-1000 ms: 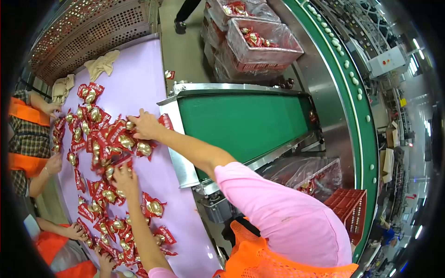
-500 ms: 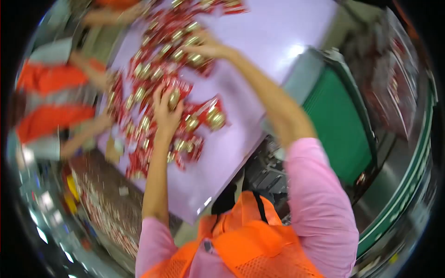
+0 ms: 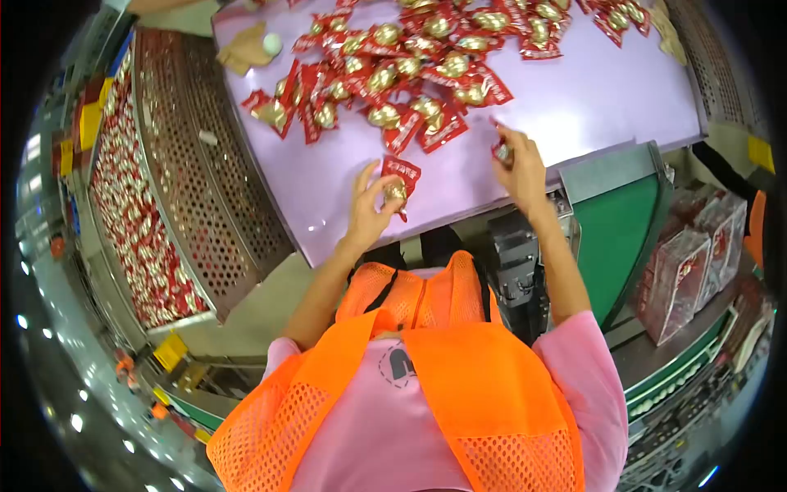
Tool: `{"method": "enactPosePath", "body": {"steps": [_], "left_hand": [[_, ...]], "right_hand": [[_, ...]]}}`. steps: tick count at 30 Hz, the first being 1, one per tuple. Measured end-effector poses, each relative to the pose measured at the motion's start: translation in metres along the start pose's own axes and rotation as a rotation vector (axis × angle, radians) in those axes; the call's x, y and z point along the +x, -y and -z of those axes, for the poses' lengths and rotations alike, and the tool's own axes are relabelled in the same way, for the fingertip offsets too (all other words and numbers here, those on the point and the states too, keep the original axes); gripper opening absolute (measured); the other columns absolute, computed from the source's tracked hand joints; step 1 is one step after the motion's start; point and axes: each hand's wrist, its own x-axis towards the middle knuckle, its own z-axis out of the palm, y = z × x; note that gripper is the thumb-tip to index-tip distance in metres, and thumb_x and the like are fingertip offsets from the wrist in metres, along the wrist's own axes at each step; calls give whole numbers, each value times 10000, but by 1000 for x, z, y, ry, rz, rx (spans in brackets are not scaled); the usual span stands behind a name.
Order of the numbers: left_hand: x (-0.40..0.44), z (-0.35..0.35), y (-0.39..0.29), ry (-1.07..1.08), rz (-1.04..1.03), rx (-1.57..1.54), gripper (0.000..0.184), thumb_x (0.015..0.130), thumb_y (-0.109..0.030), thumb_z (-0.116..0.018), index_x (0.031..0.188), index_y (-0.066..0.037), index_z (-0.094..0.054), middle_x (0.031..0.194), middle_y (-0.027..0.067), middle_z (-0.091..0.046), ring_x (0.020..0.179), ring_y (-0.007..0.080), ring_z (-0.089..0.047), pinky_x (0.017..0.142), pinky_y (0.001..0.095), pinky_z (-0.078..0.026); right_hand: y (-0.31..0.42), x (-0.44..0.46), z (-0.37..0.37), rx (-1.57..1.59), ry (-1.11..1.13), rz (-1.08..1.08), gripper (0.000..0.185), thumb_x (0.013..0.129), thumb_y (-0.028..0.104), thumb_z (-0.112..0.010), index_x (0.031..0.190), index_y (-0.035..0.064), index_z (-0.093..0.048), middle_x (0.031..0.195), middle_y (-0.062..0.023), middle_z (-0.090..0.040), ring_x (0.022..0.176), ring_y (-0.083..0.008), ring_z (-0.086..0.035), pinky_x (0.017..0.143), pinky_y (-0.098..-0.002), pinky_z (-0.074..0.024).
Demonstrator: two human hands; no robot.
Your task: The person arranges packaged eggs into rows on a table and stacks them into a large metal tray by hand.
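Note:
My left hand (image 3: 370, 207) is closed near the table's front edge, thumb and fingers pinching a red-and-gold wrapped candy (image 3: 401, 174) whose red end points away from me. To the right of it, my right hand (image 3: 523, 168) is closed around another wrapped candy (image 3: 502, 152), mostly hidden by the fingers. Beyond both hands lies a loose pile of the same wrapped candies (image 3: 383, 79) with gold middles and red ends. They rest on the pale lilac table (image 3: 328, 180), apart from my hands.
A perforated metal chute (image 3: 217, 164) and a bin of many small wrapped pieces (image 3: 135, 197) stand at left. At right are a green conveyor belt (image 3: 615, 238) and clear bags of red packets (image 3: 676, 275). A brown scrap (image 3: 244, 49) lies at the table's far left.
Both hands have drawn back from the pile toward the table's front edge, each holding a wrapped candy. The view has turned, and the co-workers' orange vests at left are out of view.

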Motion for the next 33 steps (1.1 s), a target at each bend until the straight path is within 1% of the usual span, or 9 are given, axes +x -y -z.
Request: {"method": "enactPosePath", "body": {"steps": [4,15,19,22,24,26,29,31,33], "left_hand": [[6,25,11,320,-350,176,461,682,42,-664,1125,-82,-673,1431,152,-479,1305,365,-462,1049,462,-417],[-51,31,5,227,-71,26,508,674,-16,-739,1164,-39,-604,1074,151,-544,1040,370,-544,883,454,-480],[-24,57,5,558,166,8,416,722,-101,-742,1125,-81,-640,1045,148,-556,1057,376,-552,843,472,-496],[54,38,17,122,-334,361,373,779,-43,-666,1143,-127,-675,1160,118,-583,1089,319,-550,803,444,-507],[114,24,16,138,-540,490,453,753,31,-632,1172,-136,-671,1266,89,-573,1183,283,-530,833,414,-518],[137,8,26,187,-479,510,445,714,43,-636,1126,-124,-672,1310,75,-554,1217,282,-501,838,430,-529],[122,13,32,99,-296,531,251,795,-31,-614,1028,-114,-656,1168,94,-578,1126,302,-538,805,452,-545],[80,29,50,-240,-207,467,242,819,-131,-633,1059,-139,-655,1054,114,-602,990,325,-589,801,458,-550],[34,57,69,-128,153,448,334,723,-124,-731,1031,-86,-610,998,135,-639,916,329,-624,744,417,-541]], "right_hand": [[48,-46,-45,40,103,181,465,701,14,-743,1131,67,-574,1060,-139,-635,983,-360,-603,840,-430,-519],[78,-81,-108,34,374,409,560,677,152,-844,1186,74,-622,1202,-164,-566,1108,-359,-584,920,-433,-521],[80,-68,-91,-8,386,421,411,782,232,-791,1142,67,-680,1218,-201,-604,1096,-382,-597,928,-449,-517],[74,14,-78,-165,-1,268,224,805,116,-705,1026,82,-690,1035,-182,-642,900,-366,-655,724,-453,-555],[60,67,-90,-398,-73,360,331,762,66,-686,1087,103,-636,973,-177,-621,870,-386,-638,687,-457,-558],[60,90,-105,-615,162,92,524,693,223,-769,1171,129,-577,1042,-175,-620,903,-377,-650,752,-469,-557],[44,91,-108,-543,123,139,491,700,247,-772,1144,139,-594,1063,-189,-615,902,-384,-652,787,-461,-547],[35,76,-96,-477,190,258,372,740,141,-726,1094,127,-615,1136,-188,-601,1011,-384,-630,872,-462,-523],[13,49,-80,-429,255,425,307,755,70,-691,1053,113,-630,1206,-194,-590,1089,-384,-609,917,-463,-510]]}}
